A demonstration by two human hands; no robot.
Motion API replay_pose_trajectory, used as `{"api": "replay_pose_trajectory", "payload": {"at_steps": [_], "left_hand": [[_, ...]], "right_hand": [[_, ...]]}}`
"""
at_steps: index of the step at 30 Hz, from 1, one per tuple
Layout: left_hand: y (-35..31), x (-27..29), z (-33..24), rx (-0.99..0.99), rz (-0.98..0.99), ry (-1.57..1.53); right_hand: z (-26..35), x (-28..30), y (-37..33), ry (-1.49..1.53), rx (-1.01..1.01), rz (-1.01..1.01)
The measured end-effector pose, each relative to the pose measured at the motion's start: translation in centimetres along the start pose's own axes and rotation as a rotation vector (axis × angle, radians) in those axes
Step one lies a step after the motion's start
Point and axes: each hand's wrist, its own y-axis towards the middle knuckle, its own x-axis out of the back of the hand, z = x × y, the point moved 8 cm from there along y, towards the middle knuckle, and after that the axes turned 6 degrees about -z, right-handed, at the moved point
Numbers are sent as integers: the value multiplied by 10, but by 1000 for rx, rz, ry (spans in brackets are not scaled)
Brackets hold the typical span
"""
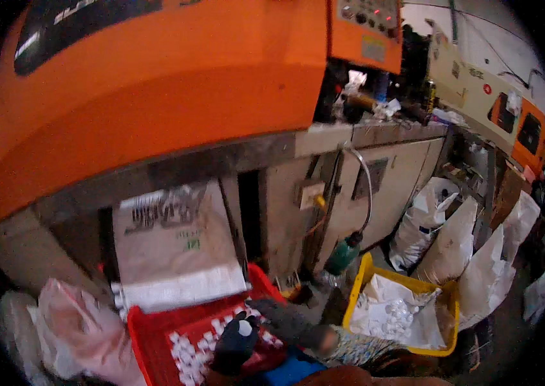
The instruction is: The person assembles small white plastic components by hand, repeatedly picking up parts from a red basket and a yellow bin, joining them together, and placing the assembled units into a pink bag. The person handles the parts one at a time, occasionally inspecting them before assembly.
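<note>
My left hand (235,344), in a dark glove, is closed on a small white round plastic part (244,328) above a red crate (145,341). Loose white plastic parts (188,360) lie scattered across the crate's bottom. My right hand (282,320), in a grey glove, reaches in from the right over the crate, just beyond the left one. Its fingers look stretched out toward the left, with white parts close to the tips; blur hides finer detail. A white chute-like sheet with dark print (179,251) slopes down to the crate's far side.
A large orange machine (156,90) rises ahead. At right stands a yellow crate (357,289) with a white liner and clear pieces. White sacks (452,248) line the right side; a pinkish bag (85,321) sits at left. A green bottle (343,254) hangs below a curved hose.
</note>
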Motion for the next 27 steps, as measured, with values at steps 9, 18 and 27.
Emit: {"api": "replay_pose_trajectory", "payload": {"at_steps": [9,18,27], "left_hand": [[106,-107,-84,-410,298,1017],[50,-171,-87,-44,89,1093],[-47,-203,-153,27,-228,983]], "right_hand": [[39,272,196,-211,201,-685],[80,517,357,-495,-174,-741],[46,551,415,-649,-180,-696]]}}
